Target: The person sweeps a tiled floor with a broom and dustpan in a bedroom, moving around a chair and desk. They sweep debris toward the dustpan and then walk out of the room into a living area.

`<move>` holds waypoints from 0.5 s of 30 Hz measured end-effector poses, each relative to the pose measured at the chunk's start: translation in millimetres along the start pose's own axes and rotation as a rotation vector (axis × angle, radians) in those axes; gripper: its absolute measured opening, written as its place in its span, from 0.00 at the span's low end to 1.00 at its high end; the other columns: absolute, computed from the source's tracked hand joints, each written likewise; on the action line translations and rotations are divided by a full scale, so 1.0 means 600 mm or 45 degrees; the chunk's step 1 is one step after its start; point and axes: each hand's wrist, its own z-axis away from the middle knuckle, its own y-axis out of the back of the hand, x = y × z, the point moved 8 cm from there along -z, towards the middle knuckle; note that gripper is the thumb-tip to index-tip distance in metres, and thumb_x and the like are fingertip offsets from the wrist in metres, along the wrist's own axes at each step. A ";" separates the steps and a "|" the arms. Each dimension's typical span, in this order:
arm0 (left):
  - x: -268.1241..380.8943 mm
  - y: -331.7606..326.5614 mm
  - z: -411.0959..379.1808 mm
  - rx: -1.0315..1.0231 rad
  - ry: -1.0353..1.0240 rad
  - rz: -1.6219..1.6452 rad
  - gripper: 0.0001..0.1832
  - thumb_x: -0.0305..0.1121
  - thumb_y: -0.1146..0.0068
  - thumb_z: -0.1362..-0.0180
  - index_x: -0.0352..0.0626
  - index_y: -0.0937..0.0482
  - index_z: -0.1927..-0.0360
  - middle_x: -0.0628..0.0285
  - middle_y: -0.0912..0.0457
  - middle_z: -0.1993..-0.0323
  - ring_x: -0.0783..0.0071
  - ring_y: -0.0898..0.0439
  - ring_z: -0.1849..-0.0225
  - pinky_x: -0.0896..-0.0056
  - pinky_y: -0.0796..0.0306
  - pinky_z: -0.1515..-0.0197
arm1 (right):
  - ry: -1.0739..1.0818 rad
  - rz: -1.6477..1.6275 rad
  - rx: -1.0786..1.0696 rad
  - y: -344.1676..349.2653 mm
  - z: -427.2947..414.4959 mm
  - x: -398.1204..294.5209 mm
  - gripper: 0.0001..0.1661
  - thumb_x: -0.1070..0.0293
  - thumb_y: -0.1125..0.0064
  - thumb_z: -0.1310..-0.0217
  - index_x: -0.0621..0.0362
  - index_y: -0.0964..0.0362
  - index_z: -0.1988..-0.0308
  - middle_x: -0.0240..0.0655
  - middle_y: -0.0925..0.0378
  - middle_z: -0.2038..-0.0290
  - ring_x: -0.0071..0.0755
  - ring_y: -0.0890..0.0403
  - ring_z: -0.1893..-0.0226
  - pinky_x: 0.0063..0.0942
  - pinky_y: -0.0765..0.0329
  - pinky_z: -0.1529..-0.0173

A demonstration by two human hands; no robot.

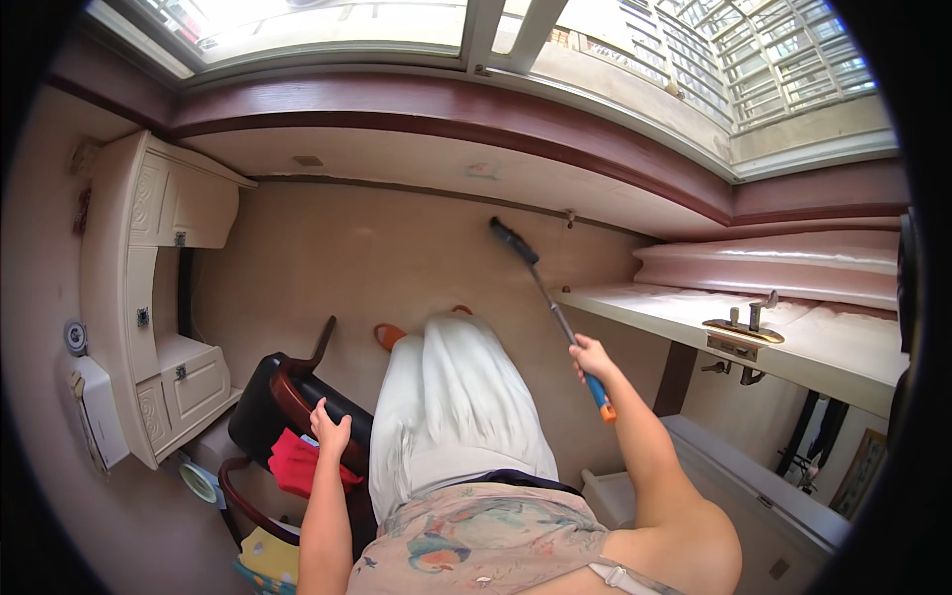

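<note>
My right hand [591,360] is closed around the pole of a long-handled brush [554,305], whose blue and orange grip end sticks out below the hand. The dark brush head [513,239] is at the floor near the base of the window wall. Over the wooden armrest of a black-seated chair [256,394], my left hand [329,428] holds nothing, fingers apart. I cannot tell whether it touches the chair. A red cloth [286,462] lies on the chair close beside that hand.
A door [617,299] with a brass handle and lock [744,331] stands at the right, before a stacked pink padded item [766,268]. A cream cabinet [197,375] lines the left wall. A small bin with a yellow liner [269,554] is behind the chair. Windows run above the sill [446,100].
</note>
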 end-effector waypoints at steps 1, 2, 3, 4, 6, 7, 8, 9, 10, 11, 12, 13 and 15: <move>-0.008 -0.002 0.004 -0.007 0.013 -0.005 0.37 0.34 0.42 0.60 0.47 0.45 0.43 0.48 0.44 0.46 0.49 0.43 0.44 0.58 0.48 0.42 | 0.009 -0.021 0.037 0.005 -0.026 -0.011 0.31 0.69 0.57 0.42 0.56 0.55 0.39 0.34 0.35 0.86 0.24 0.34 0.91 0.25 0.34 0.89; -0.015 -0.003 0.007 -0.015 0.025 -0.009 0.37 0.34 0.42 0.60 0.48 0.45 0.43 0.48 0.44 0.46 0.49 0.43 0.44 0.58 0.48 0.42 | 0.004 -0.036 0.067 0.008 -0.051 -0.021 0.31 0.69 0.57 0.42 0.56 0.54 0.40 0.34 0.35 0.86 0.24 0.35 0.91 0.25 0.34 0.89; -0.022 -0.004 0.008 -0.020 0.032 -0.012 0.37 0.34 0.42 0.60 0.48 0.45 0.43 0.48 0.44 0.46 0.49 0.43 0.44 0.58 0.48 0.42 | 0.015 -0.071 0.086 0.004 -0.073 -0.035 0.30 0.71 0.58 0.44 0.57 0.53 0.41 0.34 0.35 0.86 0.25 0.34 0.91 0.25 0.33 0.89; -0.029 -0.005 0.012 -0.026 0.043 -0.013 0.37 0.34 0.42 0.60 0.48 0.45 0.43 0.48 0.44 0.46 0.49 0.43 0.44 0.58 0.48 0.42 | 0.028 0.019 0.090 -0.004 -0.082 -0.057 0.29 0.72 0.58 0.45 0.58 0.51 0.42 0.35 0.33 0.85 0.25 0.32 0.90 0.26 0.31 0.88; -0.044 -0.010 0.016 -0.036 0.060 -0.020 0.37 0.34 0.42 0.60 0.48 0.45 0.43 0.48 0.44 0.46 0.49 0.43 0.45 0.57 0.47 0.42 | 0.019 0.159 0.133 -0.040 -0.089 -0.076 0.26 0.73 0.59 0.48 0.61 0.46 0.46 0.38 0.30 0.83 0.28 0.28 0.87 0.28 0.28 0.86; -0.050 -0.011 0.018 -0.041 0.077 -0.020 0.37 0.34 0.42 0.60 0.48 0.45 0.43 0.48 0.44 0.46 0.49 0.43 0.44 0.57 0.47 0.42 | -0.002 0.213 0.173 -0.066 -0.083 -0.086 0.25 0.74 0.60 0.49 0.62 0.44 0.48 0.40 0.28 0.81 0.31 0.25 0.86 0.30 0.26 0.85; -0.054 -0.012 0.020 -0.047 0.092 -0.021 0.37 0.34 0.42 0.60 0.48 0.45 0.43 0.48 0.44 0.46 0.49 0.43 0.44 0.57 0.47 0.42 | -0.021 0.334 0.142 -0.099 -0.066 -0.089 0.23 0.75 0.60 0.50 0.63 0.43 0.50 0.42 0.26 0.79 0.32 0.24 0.84 0.31 0.26 0.85; -0.060 -0.013 0.023 -0.049 0.114 -0.017 0.37 0.34 0.42 0.60 0.48 0.45 0.43 0.48 0.44 0.46 0.49 0.43 0.44 0.57 0.47 0.43 | -0.035 0.463 0.108 -0.128 -0.040 -0.091 0.22 0.75 0.61 0.50 0.64 0.42 0.52 0.44 0.25 0.78 0.34 0.22 0.83 0.32 0.26 0.85; -0.058 -0.013 0.022 -0.050 0.111 -0.001 0.37 0.34 0.42 0.60 0.48 0.45 0.43 0.48 0.44 0.46 0.49 0.44 0.44 0.57 0.47 0.42 | 0.002 0.604 0.076 -0.150 -0.038 -0.067 0.22 0.75 0.62 0.50 0.64 0.42 0.52 0.44 0.25 0.77 0.34 0.22 0.83 0.32 0.26 0.84; -0.055 -0.013 0.019 -0.049 0.109 0.016 0.37 0.34 0.42 0.60 0.48 0.45 0.43 0.48 0.44 0.46 0.49 0.44 0.44 0.57 0.47 0.42 | 0.041 0.746 0.043 -0.171 -0.039 -0.041 0.22 0.75 0.62 0.50 0.65 0.42 0.52 0.44 0.24 0.77 0.35 0.22 0.83 0.32 0.26 0.84; -0.061 -0.014 0.023 -0.041 0.128 0.038 0.37 0.34 0.42 0.60 0.48 0.44 0.43 0.48 0.44 0.46 0.49 0.44 0.44 0.57 0.47 0.42 | 0.022 0.713 -0.010 -0.186 -0.012 -0.038 0.23 0.74 0.61 0.50 0.64 0.43 0.50 0.44 0.25 0.77 0.33 0.23 0.84 0.31 0.26 0.84; -0.060 -0.013 0.024 -0.031 0.127 0.063 0.37 0.34 0.42 0.60 0.48 0.44 0.43 0.48 0.44 0.46 0.49 0.44 0.44 0.57 0.47 0.42 | 0.001 0.683 -0.064 -0.196 0.027 -0.046 0.25 0.73 0.59 0.50 0.64 0.43 0.49 0.44 0.25 0.78 0.32 0.24 0.85 0.29 0.27 0.84; -0.052 -0.006 0.021 -0.001 0.126 0.108 0.37 0.34 0.43 0.60 0.48 0.44 0.43 0.48 0.44 0.46 0.49 0.44 0.44 0.57 0.47 0.42 | -0.006 0.563 -0.071 -0.169 0.068 -0.059 0.28 0.71 0.58 0.49 0.61 0.44 0.45 0.45 0.26 0.78 0.30 0.26 0.87 0.28 0.27 0.84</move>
